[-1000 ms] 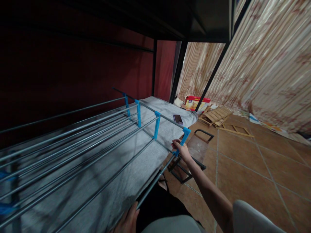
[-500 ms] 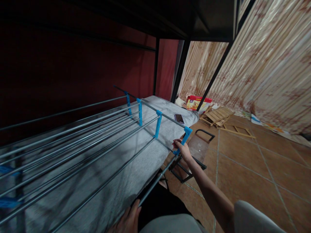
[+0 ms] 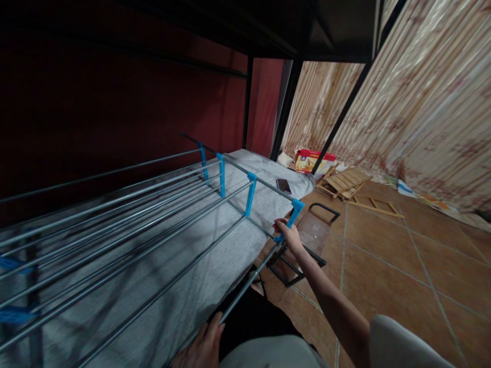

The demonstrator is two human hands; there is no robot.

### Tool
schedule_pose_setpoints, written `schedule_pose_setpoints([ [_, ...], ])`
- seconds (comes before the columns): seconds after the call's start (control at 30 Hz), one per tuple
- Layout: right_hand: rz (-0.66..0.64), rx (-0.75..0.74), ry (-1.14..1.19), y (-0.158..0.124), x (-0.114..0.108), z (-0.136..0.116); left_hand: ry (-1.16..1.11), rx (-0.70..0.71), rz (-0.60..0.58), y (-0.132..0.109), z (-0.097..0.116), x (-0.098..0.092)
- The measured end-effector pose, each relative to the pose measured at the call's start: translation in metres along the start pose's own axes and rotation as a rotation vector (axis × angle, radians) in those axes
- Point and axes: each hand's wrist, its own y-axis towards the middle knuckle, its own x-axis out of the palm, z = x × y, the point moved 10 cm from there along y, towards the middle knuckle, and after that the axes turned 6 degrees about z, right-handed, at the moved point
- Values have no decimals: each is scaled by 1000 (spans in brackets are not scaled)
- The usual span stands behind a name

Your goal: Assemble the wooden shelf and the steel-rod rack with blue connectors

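A rack of grey metal tubes (image 3: 164,214) with blue plastic connectors (image 3: 250,194) lies over a bed with a grey cover (image 3: 215,260). My right hand (image 3: 288,234) is closed around the blue corner connector (image 3: 296,210) at the rack's near right end, thumb and fingers at its lower part. At the bottom of the view, my left hand (image 3: 203,343) is wrapped over the nearest metal tube (image 3: 245,289), which runs up to that same connector. Part of the left hand is cut off by the frame's lower edge.
A phone (image 3: 284,186) lies on the bed's far end. Beyond my right hand stands a dark-framed folding stool or cart (image 3: 312,230). Wooden slatted pieces (image 3: 345,181) and a red-yellow box (image 3: 312,161) are on the tiled floor. Black bed posts (image 3: 287,110) rise ahead, beside patterned curtains (image 3: 429,102).
Both hands keep their holds on the rack. The view has shifted very slightly; the rack shows no clear movement.
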Motion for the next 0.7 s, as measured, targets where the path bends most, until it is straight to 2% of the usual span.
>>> schedule_pose_setpoints([
  [0.13,10,-7,-8,1,-4,6,-3,4,49,1,5,-6],
  [0.3,128,-17,-48,-5,-20,17,11,-29,70,3,12,-18],
  [0.43,86,-8,-29,-21,-20,31,18,-69,38,1,12,-17],
  [0.53,76,10,-108,-32,-24,41,-15,-96,5,-2,13,-17],
  [0.7,57,30,-272,-36,-36,54,-47,-143,50,-4,16,-29],
])
